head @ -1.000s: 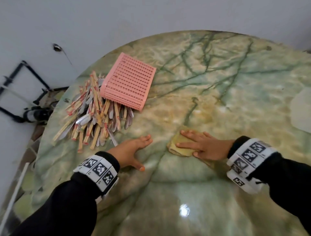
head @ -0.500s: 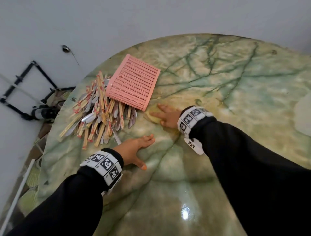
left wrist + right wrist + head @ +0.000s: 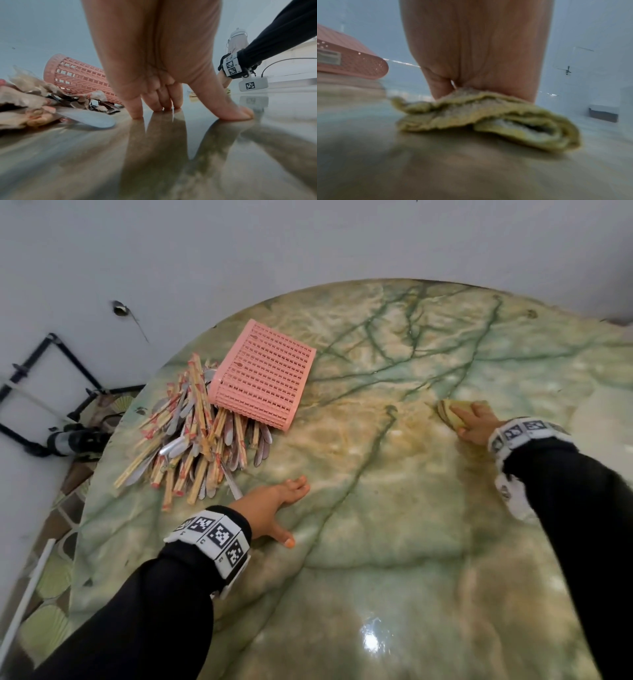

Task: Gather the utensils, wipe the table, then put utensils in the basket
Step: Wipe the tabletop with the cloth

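My right hand (image 3: 478, 422) presses flat on the folded cloth (image 3: 451, 411), well to the right of the tipped pink basket (image 3: 262, 378); my left hand (image 3: 270, 508), fingers spread, rests on the table (image 3: 394, 542) just below the utensils (image 3: 191, 436) heaped against the basket.

No readable text or numbers, only black-and-white square code markers on both wristbands (image 3: 214, 537)

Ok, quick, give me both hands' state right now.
Left hand: open, fingers spread, resting on the table, holding nothing.
Right hand: open, pressing the folded yellow cloth flat on the table.
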Available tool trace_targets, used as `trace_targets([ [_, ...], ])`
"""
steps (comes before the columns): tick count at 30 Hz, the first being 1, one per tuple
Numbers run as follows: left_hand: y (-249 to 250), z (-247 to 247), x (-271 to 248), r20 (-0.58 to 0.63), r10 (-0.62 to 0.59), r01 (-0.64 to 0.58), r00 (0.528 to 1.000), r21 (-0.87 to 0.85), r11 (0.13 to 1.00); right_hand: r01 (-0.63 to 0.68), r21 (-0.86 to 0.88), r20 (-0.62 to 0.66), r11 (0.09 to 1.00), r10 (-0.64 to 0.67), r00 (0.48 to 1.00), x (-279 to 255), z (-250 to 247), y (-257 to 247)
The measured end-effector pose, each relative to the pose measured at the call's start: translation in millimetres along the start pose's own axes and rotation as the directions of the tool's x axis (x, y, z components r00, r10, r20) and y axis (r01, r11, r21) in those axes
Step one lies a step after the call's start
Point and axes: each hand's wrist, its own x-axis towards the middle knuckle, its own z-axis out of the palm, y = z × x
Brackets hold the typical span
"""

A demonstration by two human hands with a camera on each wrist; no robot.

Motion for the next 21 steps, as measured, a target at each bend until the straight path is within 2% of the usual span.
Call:
trace_targets([
  [2,0,0,0,0.004,-0.005,0.005,1.0,-0.013,1.0,0.048,-0.012,-0.059,0.999,-0.049,0.997,-3,3,-36],
  [3,0,0,0,0.003,-0.004,0.004,1.0,-0.016,1.0,0.115,-0.04,-0.061,0.993,-0.118,0.991,-6,8,-58],
  [6,-2,1,1,-0.006,0.001,-0.001,1.0,-0.02,1.0,0.346,-0.113,0.043,0.931,-0.343,0.938,-42,30,-119],
  [7,-3,2,0,-0.01,0.005,-0.005,1.0,-0.021,1.0,0.428,-0.148,0.09,0.892,-0.419,0.904,-64,39,-133],
  [8,-3,2,1,-0.015,0.01,-0.01,1.0,-0.02,1.0,0.464,-0.149,0.145,0.873,-0.445,0.884,-90,49,-140],
  [10,-4,3,1,-0.025,0.02,-0.021,0.999,-0.018,1.0,0.596,-0.137,0.225,0.791,-0.561,0.797,-149,70,-133],
  [11,-4,3,2,-0.028,0.025,-0.026,0.999,-0.017,1.0,0.638,-0.115,0.263,0.761,-0.596,0.759,-176,79,-117],
  [12,-4,3,2,-0.031,0.031,-0.031,0.999,-0.015,0.999,0.642,-0.039,0.252,0.765,-0.614,0.747,-197,87,-92],
  [13,-5,3,2,-0.031,0.032,-0.033,0.999,-0.012,0.999,0.636,-0.026,0.313,0.771,-0.598,0.738,-212,86,-69],
  [14,-4,3,2,-0.026,0.039,-0.039,0.999,-0.005,0.999,0.571,0.03,0.299,0.82,-0.552,0.778,-221,83,-44],
  [15,-4,3,2,-0.021,0.043,-0.043,0.999,0.001,0.999,0.495,0.031,0.345,0.868,-0.474,0.81,-223,75,-21],
  [16,-4,3,2,-0.02,0.046,-0.046,0.999,0.007,0.999,0.403,-0.012,0.317,0.915,-0.379,0.869,-213,72,-1],
  [17,-5,3,2,-0.021,0.046,-0.045,0.999,0.011,0.999,0.275,0.02,0.309,0.961,-0.268,0.913,-201,62,16],
  [18,-4,3,2,-0.023,0.046,-0.046,0.999,0.012,0.999,0.19,0.028,0.205,0.981,-0.192,0.96,-177,59,32],
  [19,-4,3,2,-0.025,0.047,-0.047,0.999,0.008,0.999,0.106,-0.001,0.226,0.994,-0.103,0.969,-157,49,38],
  [20,-4,3,2,-0.025,0.049,-0.049,0.999,-0.001,0.999,-0.023,0.026,0.174,0.999,0.018,0.985,-135,49,41],
  [21,-5,3,3,-0.022,0.051,-0.051,0.998,-0.011,0.999,-0.094,-0.007,0.141,0.996,0.094,0.986,-119,43,36],
])
